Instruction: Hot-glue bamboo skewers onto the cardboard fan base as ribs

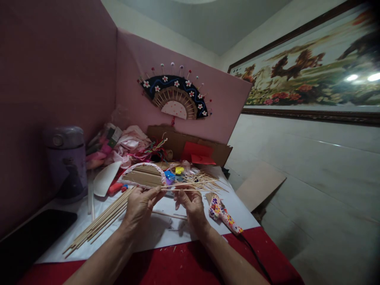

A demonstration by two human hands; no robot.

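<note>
My left hand is closed, pinching the near ends of two thin wooden sticks that point right and spread slightly apart. My right hand has its fingers curled around the same sticks, thumb against the lower one. Just beyond my left hand is a half-round cardboard piece with a pale, patterned rim. A bundle of longer wooden sticks lies beside my left forearm. Under my hands, a few loose sticks rest on the white sheet.
A flower-patterned glue gun with a black cord lies right. A purple bottle and dark phone stand left. Behind are pink cloth, scattered sticks and red paper. A decorated fan hangs on the pink panel.
</note>
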